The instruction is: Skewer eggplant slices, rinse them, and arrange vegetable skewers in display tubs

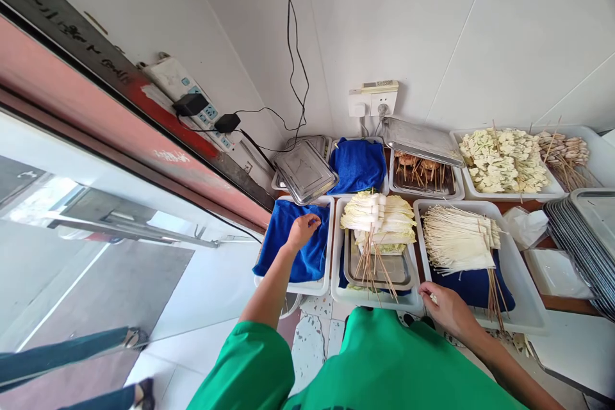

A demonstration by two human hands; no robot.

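Note:
My left hand (302, 232) is over a blue cloth (281, 250) that covers a white tray. Its fingers are curled together; whatever they may hold is hidden. Near the front rim of the trays, my right hand (446, 306) is closed, with a small pale bit at the fingertips too small to name. Between the hands, skewered cabbage leaves (391, 218) lie on a metal tray (353, 262) inside a white tub (337, 285). Skewered enoki mushrooms (456, 240) lie in the white tub (531, 317) beside my right hand.
Behind stand metal lids (307, 170), another blue cloth (358, 163), skewered brown pieces (418, 170) and cauliflower skewers (504, 160). Stacked metal trays (583, 243) are at right. Cables (293, 45) hang by a power strip (192, 99). Beyond the glass at left, a person's legs (72, 349) show.

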